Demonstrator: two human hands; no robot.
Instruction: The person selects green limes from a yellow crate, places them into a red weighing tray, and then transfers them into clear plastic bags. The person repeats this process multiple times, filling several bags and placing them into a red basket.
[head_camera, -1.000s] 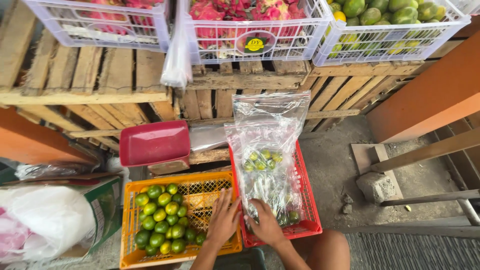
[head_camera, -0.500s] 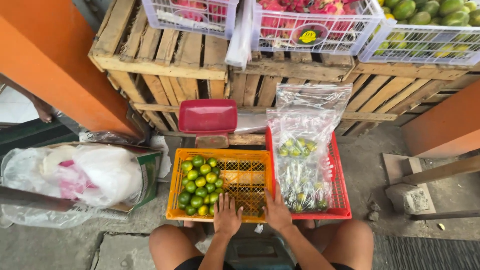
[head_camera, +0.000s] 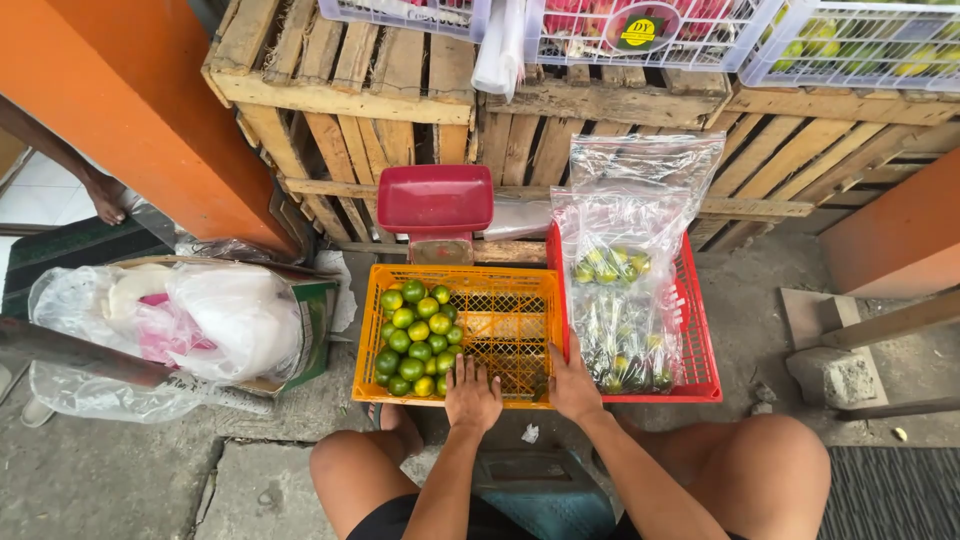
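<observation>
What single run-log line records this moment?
left hand: on orange crate rim | right hand: at red crate, beside bag | limes: in orange crate

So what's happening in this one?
A person sits low in front of two plastic crates on the ground by stacked wooden pallets. The left hand rests on the near edge of the orange crate, which holds a pile of small green limes on its left side. The right hand is at the near corner of the red crate, touching the clear plastic bags of limes in it. A red scale tray stands just behind the crates.
</observation>
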